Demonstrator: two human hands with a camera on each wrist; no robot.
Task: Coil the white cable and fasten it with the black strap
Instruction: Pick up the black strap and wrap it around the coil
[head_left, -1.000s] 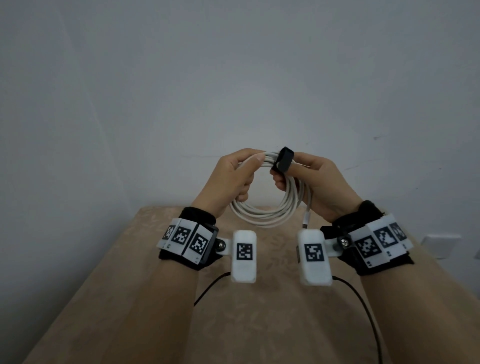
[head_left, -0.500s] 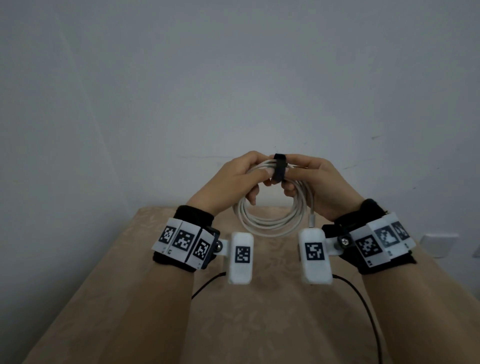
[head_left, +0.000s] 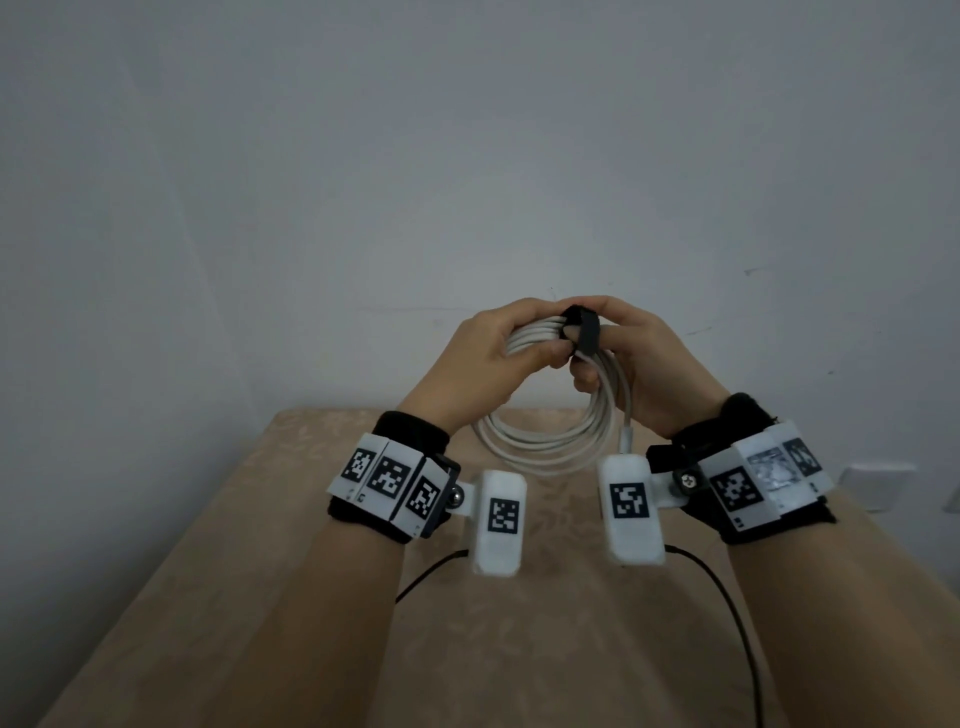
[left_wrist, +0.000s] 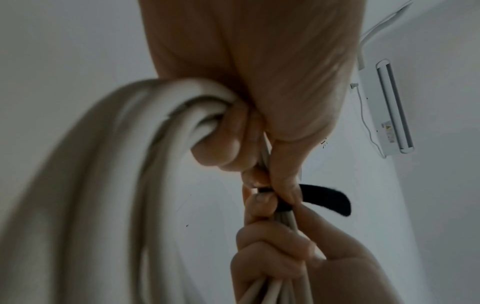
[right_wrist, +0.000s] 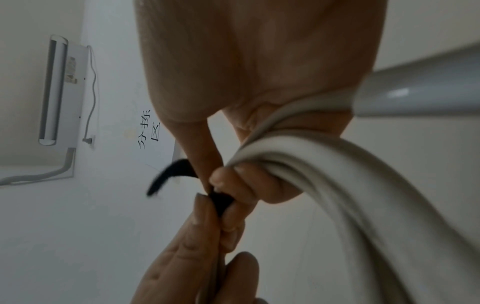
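Observation:
The white cable (head_left: 545, 441) hangs as a coil of several loops above the table, held at its top by both hands. My left hand (head_left: 540, 358) grips the bundle, thumb tip beside the strap. The black strap (head_left: 586, 335) is wrapped over the top of the bundle. My right hand (head_left: 597, 358) pinches it there, the lower fingers curled round the cable. The left wrist view has the strap's free end (left_wrist: 327, 199) sticking out sideways past my left thumb. From the right wrist, the strap (right_wrist: 221, 201) sits between the fingertips of both hands. A cable plug (head_left: 626, 436) dangles by my right wrist.
A beige patterned table (head_left: 519, 649) lies below the hands, against a plain grey wall. Black camera leads (head_left: 431, 571) trail from both wrists. A wall socket (head_left: 878, 486) is at the right. An air conditioner (left_wrist: 387, 107) hangs high on the wall.
The strap stood up loose above the bundle a second ago. My right hand has brought it down around the loops. The hands have drawn close together at the coil's top.

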